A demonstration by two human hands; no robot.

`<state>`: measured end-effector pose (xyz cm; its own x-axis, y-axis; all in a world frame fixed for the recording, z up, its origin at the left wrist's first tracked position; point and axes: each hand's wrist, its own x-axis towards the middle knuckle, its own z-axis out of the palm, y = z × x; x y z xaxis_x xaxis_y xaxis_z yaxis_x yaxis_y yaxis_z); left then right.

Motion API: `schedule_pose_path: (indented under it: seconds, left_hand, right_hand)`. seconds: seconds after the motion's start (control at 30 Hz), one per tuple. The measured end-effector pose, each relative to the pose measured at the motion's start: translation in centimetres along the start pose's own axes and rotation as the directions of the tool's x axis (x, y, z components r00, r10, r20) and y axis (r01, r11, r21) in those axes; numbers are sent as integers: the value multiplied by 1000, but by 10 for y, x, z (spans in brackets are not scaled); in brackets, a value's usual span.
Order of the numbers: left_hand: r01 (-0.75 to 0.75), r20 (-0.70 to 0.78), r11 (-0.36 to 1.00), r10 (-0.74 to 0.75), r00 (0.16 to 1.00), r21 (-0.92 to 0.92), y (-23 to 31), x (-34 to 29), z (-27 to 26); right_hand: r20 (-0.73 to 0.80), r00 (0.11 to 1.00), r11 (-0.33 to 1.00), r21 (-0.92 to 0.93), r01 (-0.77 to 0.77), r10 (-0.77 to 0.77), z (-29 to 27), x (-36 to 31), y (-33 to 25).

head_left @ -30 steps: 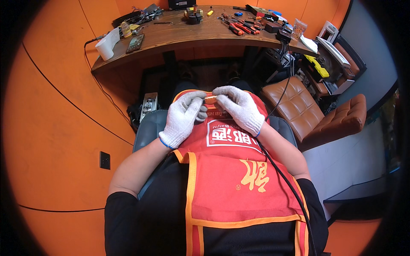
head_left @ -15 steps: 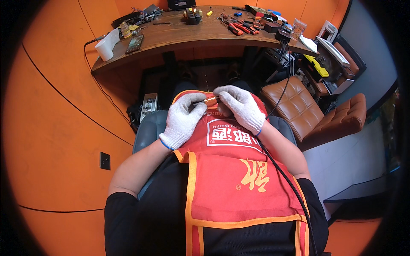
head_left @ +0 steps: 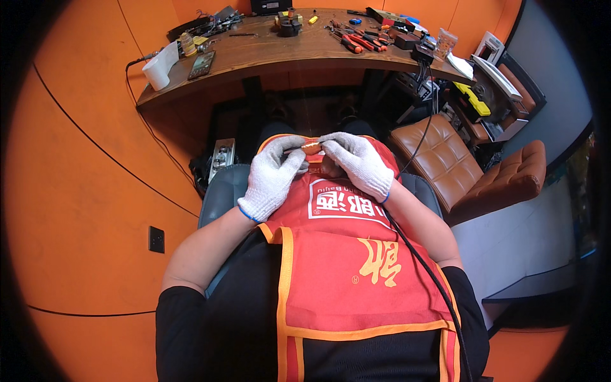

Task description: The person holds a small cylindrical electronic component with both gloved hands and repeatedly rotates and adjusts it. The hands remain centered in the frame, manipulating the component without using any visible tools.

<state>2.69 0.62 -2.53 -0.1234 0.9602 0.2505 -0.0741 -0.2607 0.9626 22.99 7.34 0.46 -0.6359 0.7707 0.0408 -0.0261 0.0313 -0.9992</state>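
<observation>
- Part (head_left: pixel 311 148), small and orange, sits pinched between both gloved hands over the lap, above the red apron (head_left: pixel 344 254).
- Left hand (head_left: pixel 272 178) has its fingertips closed on the part's left end; a second ago this hand sat slightly lower.
- Right hand (head_left: pixel 356 162) has its fingers curled tight on the right end, much as before.
- The part has barely shifted, so I judge the fiddling is ongoing.
- Cable (head_left: pixel 420 267) runs down past the right forearm.
- Desk (head_left: pixel 267 54) with pliers (head_left: pixel 351 42) and a paper roll (head_left: pixel 159 65) lies well apart.
- Brown seat (head_left: pixel 445 165) stands to the right.
</observation>
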Motion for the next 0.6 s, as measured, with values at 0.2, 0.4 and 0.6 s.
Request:
schedule_pose_path:
  seconds: [0.2, 0.4, 0.6]
  left_hand:
    - [169, 83, 980, -160, 984, -103, 1, 2, -7]
    - [48, 25, 997, -46, 999, -62, -1, 0, -2]
    - [122, 81, 986, -114, 990, -113, -3, 1, -6]
  right_hand:
    - [-8, 988, 988, -18, 153, -153, 2, 2, 4]
    - [-69, 997, 999, -8, 36, -36, 2, 2, 2]
    - [-45, 993, 989, -103, 104, -109, 2, 1, 1]
